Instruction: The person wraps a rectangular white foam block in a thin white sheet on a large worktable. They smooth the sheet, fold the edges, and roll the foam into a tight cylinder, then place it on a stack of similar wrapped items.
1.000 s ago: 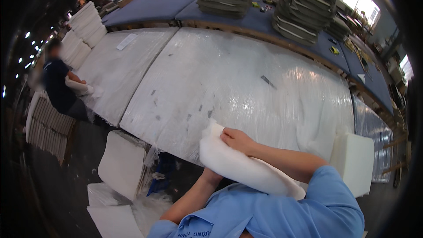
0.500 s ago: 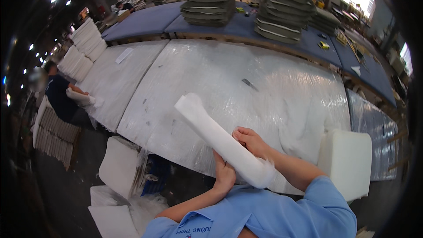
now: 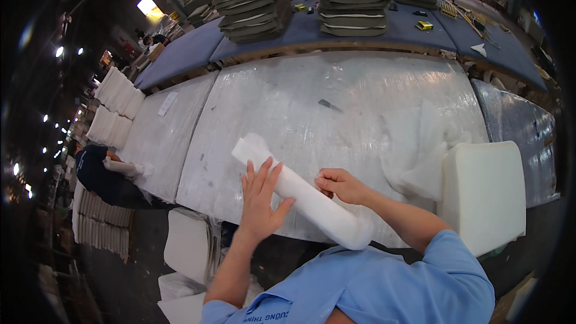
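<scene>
A long white padded piece, seen edge-on like a foam cushion in a soft white cover (image 3: 312,201), stands tilted between my hands, with its near end against my shirt. My left hand (image 3: 262,199) is open, its fingers spread flat across the cushion's upper left side. Next to the cushion's right side, my right hand (image 3: 339,185) is closed with thumb and fingers pinched together; what it holds, if anything, is too small to make out. A crumpled thin white sheet (image 3: 414,156) lies on the plastic-wrapped table (image 3: 270,102) beyond my right forearm.
White cushions (image 3: 485,195) stand at the right table edge, and more white pads (image 3: 191,245) are stacked at lower left. Grey-green cushion stacks (image 3: 354,0) rest on the blue table (image 3: 414,33) behind. A co-worker (image 3: 99,171) bends over the left table end. A dark flat tool (image 3: 329,105) lies mid-table.
My left hand has moved from under the cushion's near part up onto its upper left side, fingers spreading. The right hand stays closed beside it. The head view has shifted.
</scene>
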`<state>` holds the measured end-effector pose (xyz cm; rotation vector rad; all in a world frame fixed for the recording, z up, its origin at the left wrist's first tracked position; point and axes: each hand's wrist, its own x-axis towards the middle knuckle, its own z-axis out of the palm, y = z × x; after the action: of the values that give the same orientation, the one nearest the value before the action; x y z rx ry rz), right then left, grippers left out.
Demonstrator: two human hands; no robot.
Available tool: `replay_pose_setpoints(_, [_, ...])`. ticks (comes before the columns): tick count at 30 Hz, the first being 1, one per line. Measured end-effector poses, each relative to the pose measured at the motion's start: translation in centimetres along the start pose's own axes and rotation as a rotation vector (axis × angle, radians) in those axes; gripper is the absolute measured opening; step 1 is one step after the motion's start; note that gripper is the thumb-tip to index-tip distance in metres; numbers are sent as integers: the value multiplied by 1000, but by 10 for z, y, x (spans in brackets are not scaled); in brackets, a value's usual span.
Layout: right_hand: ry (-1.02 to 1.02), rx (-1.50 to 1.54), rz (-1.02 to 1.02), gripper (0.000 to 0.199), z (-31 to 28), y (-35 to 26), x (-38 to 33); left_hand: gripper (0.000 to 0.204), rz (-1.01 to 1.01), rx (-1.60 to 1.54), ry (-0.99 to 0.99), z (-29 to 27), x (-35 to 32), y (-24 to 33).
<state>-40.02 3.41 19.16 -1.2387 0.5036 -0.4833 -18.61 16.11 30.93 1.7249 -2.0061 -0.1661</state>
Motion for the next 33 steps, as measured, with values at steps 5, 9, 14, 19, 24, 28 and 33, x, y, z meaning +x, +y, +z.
replay_pose_setpoints(5, [11, -584, -165, 21, 12, -48, -3, 58, 236, 118, -384, -38, 41, -33])
replay_pose_setpoints(9, [15, -856, -150, 18, 18, -91, -2, 36, 367, -2, -481, -33, 69, -56])
replay_pose_setpoints(14, [-9, -799, 27, 19, 26, -102, -5, 20, 514, -179, -620, -26, 92, -63])
replay_pose_setpoints(19, [8, -571, 308, 23, 37, -97, -8, 15, 559, -350, -749, -21, 102, -74])
replay_pose_setpoints(24, [12, -673, 281, 29, 59, -110, -15, 13, 610, -398, -668, -16, 97, -82])
replay_pose_setpoints(28, [25, -1062, 285, 42, 94, -130, -12, 12, 613, -418, -631, -14, 95, -86])
replay_pose_setpoints(33, [32, -1161, 272, 48, 105, -98, 4, 13, 620, -412, -646, -14, 93, -90])
